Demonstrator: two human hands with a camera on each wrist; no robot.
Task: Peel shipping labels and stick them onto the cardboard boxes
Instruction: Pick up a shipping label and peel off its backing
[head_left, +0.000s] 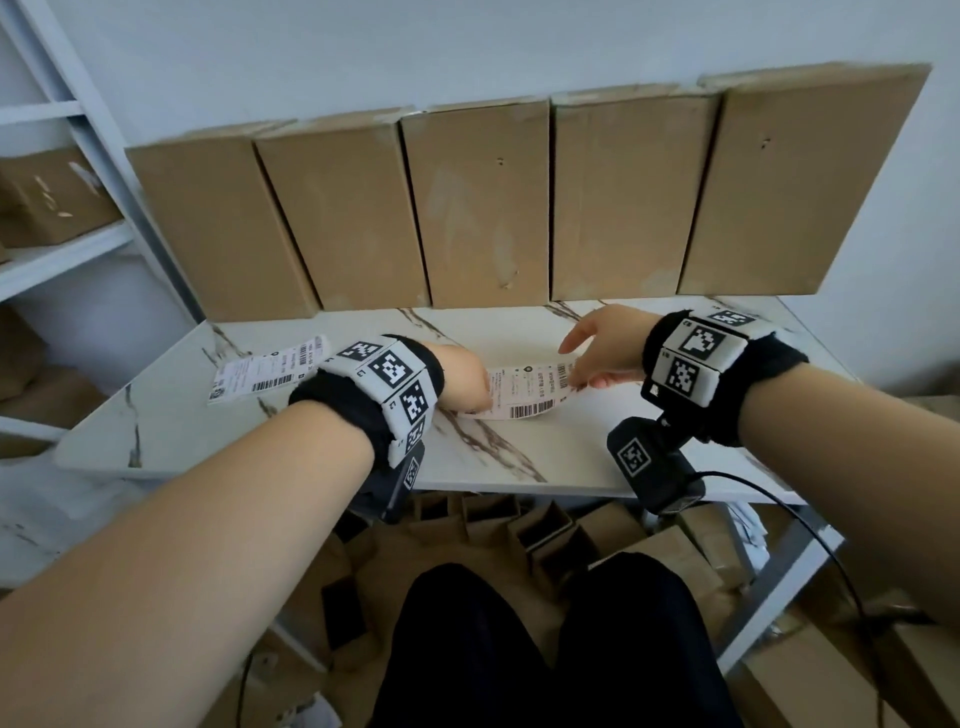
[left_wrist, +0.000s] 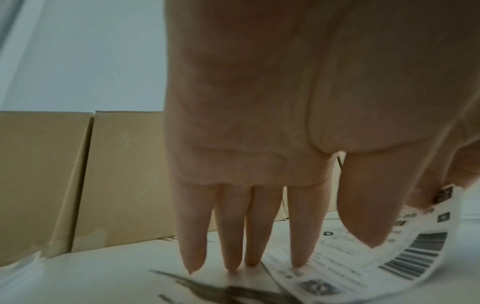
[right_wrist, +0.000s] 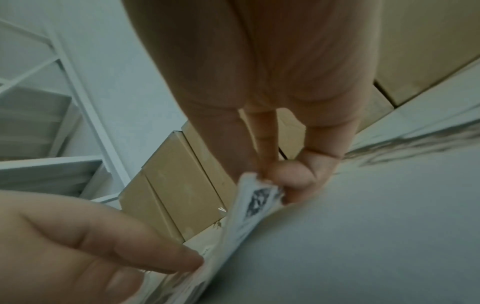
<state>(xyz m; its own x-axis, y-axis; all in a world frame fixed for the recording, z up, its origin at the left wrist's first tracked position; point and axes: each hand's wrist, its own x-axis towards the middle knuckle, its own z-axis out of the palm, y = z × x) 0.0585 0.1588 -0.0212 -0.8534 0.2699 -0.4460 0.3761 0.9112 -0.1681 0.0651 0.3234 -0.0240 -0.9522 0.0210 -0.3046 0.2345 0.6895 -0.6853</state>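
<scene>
Head view: a marble-patterned table (head_left: 519, 462) stands against a pale wall, with five cardboard boxes (head_left: 478, 202) upright in a row along its back edge, sides touching or nearly so. No label shows on the box faces turned this way.

Shipping label (head_left: 524, 389) lies near the middle of the table, closer to the front edge, curling upward at its right end. Barcodes and small print on its upper face.

Left hand (head_left: 460, 376) is on the label's left end. Left wrist view: fingers (left_wrist: 301, 236) straight and pointing down, tips touching the table and the label's edge; thumb hangs straight over the printed face. Hand flat and unclenched, pressing rather than grasping.

Right hand (head_left: 605, 345) has the label's right end. Right wrist view: thumb and a fingertip pinch the lifted corner (right_wrist: 262, 191), raised off the table; index finger sticks out straight in the head view. Whether the label has parted from its backing there I cannot tell; the picture is blurred.

A second label (head_left: 270, 369) lies flat near the table's left edge, well apart from both hands.

Both wrists carry black bands with square black-and-white markers. White metal shelving (head_left: 62, 249) stands left of the table with a brown box on it. More brown cartons sit on the floor below the front edge.
</scene>
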